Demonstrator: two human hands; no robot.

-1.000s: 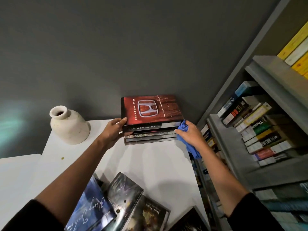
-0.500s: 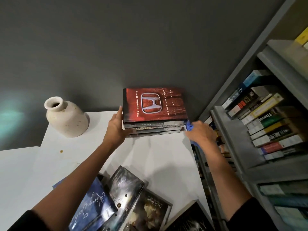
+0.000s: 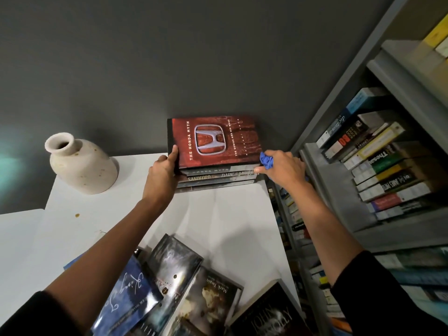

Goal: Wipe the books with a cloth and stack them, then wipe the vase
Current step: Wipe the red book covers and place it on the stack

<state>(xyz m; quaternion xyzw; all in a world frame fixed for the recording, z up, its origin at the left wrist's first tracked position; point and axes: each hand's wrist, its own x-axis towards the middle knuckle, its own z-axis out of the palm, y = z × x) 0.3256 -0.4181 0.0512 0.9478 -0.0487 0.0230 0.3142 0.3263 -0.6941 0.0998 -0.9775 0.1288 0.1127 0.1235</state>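
A stack of books (image 3: 218, 181) lies against the dark wall at the back of the white table (image 3: 230, 221), topped by a red book with a silver emblem (image 3: 213, 141). My left hand (image 3: 163, 174) grips the stack's left end, thumb on the red cover. My right hand (image 3: 284, 168) holds a crumpled blue cloth (image 3: 266, 161) and touches the stack's right end. A cream vase (image 3: 82, 163) stands upright at the back left of the table. Several loose books (image 3: 174, 287) lie scattered at the near edge.
A grey bookshelf (image 3: 339, 202) packed with books stands close on the right of the table. A lower white surface (image 3: 21, 238) adjoins the table on the left. A small brown spot (image 3: 77, 215) marks the tabletop near the vase.
My left hand slid from the front of the stack to its left end. My right hand with the cloth rose to the right end of the red book. The view tilted slightly.
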